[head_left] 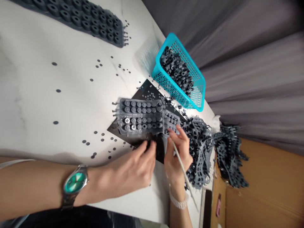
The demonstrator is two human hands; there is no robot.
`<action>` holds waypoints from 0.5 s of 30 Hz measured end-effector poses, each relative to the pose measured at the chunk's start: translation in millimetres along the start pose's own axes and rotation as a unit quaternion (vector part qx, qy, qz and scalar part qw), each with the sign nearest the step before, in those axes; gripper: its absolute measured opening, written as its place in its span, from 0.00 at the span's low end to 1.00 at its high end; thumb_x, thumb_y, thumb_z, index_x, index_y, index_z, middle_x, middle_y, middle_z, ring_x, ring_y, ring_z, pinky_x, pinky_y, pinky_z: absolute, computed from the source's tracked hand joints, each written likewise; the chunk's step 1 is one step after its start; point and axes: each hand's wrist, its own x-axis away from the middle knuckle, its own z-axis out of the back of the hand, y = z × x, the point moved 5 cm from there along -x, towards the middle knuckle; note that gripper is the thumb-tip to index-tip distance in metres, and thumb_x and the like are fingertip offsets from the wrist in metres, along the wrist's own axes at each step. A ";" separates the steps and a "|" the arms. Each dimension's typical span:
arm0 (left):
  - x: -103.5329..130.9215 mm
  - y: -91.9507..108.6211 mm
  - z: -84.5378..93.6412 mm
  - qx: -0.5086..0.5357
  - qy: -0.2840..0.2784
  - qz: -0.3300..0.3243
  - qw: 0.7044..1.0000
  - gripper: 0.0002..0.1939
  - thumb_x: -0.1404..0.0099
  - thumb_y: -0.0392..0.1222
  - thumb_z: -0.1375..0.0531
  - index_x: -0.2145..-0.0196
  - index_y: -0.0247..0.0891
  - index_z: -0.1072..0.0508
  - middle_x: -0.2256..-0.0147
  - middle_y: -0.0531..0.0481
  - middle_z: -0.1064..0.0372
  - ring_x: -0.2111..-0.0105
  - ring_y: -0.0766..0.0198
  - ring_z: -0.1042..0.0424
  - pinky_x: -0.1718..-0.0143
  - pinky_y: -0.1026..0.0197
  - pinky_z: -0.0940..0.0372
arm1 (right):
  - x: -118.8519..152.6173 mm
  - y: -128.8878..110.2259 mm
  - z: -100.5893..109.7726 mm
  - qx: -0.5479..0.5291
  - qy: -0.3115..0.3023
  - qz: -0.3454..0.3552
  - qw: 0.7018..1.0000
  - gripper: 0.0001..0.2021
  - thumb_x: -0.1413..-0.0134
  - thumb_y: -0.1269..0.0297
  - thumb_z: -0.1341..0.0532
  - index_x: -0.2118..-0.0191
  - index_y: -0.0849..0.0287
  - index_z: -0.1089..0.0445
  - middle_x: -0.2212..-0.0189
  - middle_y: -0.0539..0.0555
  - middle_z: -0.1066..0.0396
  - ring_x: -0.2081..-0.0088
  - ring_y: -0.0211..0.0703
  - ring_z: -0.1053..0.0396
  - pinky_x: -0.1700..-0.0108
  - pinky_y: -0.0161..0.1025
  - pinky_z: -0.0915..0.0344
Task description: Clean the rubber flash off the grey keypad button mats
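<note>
A grey moulded rubber sheet (142, 115) with rows of raised round plugs lies over a black square mat (146, 87). My left hand (135, 167), wearing a green-faced watch, is just below the sheet's lower edge, fingers bent and drawn together; whatever they hold is hidden. My right hand (178, 152) grips a thin pale stick (182, 167) that slants down past the wrist. Its fingertips are at the sheet's right end, beside a smaller section of plugs (172, 118). Tiny dark discs (154, 95) are scattered on the mat.
A turquoise basket (179, 90) full of small grey rubber parts stands behind the mat. Punched-out rubber webbing (199, 152) is heaped at right, with more over a cardboard box (261, 180). Another moulded sheet (85, 19) lies top left. Loose discs (58, 91) dot the white table (35, 110).
</note>
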 end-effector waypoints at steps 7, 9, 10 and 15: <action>-4.4 -14.5 13.0 -0.039 0.043 0.004 0.998 0.19 0.33 0.38 0.47 0.48 0.30 0.26 0.50 0.39 0.27 0.49 0.51 0.32 0.48 0.49 0.34 | 8.3 3.0 -8.9 -0.042 -0.040 0.100 0.993 0.10 0.39 0.73 0.41 0.53 0.55 0.31 0.48 0.59 0.28 0.48 0.52 0.27 0.52 0.50 0.26; -10.1 -24.5 15.9 -0.059 0.075 0.005 0.995 0.18 0.32 0.35 0.47 0.47 0.36 0.27 0.49 0.43 0.29 0.50 0.56 0.32 0.50 0.51 0.33 | 8.3 2.7 -10.7 -0.048 -0.053 0.112 0.991 0.11 0.38 0.71 0.42 0.51 0.55 0.31 0.49 0.58 0.26 0.45 0.52 0.29 0.50 0.50 0.27; -13.6 -32.6 15.4 -0.071 0.078 0.026 0.994 0.20 0.33 0.34 0.47 0.45 0.38 0.29 0.47 0.44 0.31 0.48 0.55 0.34 0.48 0.50 0.34 | 8.1 1.8 -11.3 -0.049 -0.053 0.117 0.990 0.11 0.38 0.71 0.42 0.51 0.55 0.31 0.50 0.58 0.26 0.44 0.52 0.30 0.50 0.50 0.27; -22.5 -76.0 -2.6 -0.061 0.006 0.151 0.987 0.27 0.35 0.30 0.46 0.38 0.34 0.36 0.35 0.36 0.45 0.36 0.43 0.45 0.40 0.33 0.44 | 6.6 -1.7 -18.7 -0.050 -0.049 0.077 0.995 0.11 0.39 0.76 0.42 0.55 0.54 0.31 0.49 0.58 0.27 0.46 0.47 0.28 0.48 0.46 0.27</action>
